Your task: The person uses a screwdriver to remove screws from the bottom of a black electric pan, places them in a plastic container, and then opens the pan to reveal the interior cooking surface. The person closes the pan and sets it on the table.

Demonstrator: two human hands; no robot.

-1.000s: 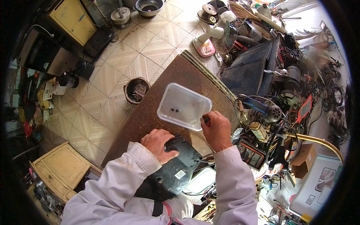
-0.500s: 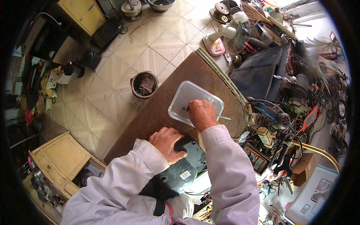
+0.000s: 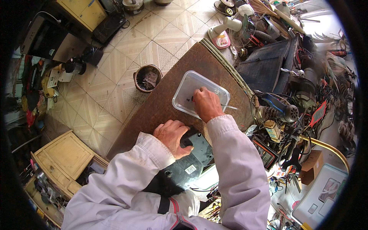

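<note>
My right hand [image 3: 208, 103] is closed over a shallow clear plastic tray [image 3: 180, 92]. From it a thin metal shaft [image 3: 230, 106] sticks out to the right, apparently a screwdriver's, while the handle is hidden in my fingers. Small dark pieces [image 3: 188, 100], probably screws, lie in the tray beside my fingertips. Closer to me, a flat black appliance casing [image 3: 180, 172] with a square white label [image 3: 190, 169] lies at the near edge of the table. Its far edge is gripped by my left hand [image 3: 172, 138], fingers curled and thumb on the top.
The tray stands on a brown table [image 3: 143, 119]. A bucket [image 3: 148, 78] with scraps is on the tiled floor to the left. On the right are a multimeter [image 3: 264, 151], cables, a brass-coloured pipe [image 3: 326, 143] and tools. A wooden cabinet [image 3: 65, 153] stands at lower left.
The view has shifted slightly. My right hand has turned a little over the tray, still with the shaft in it. My left hand stays on the casing.
</note>
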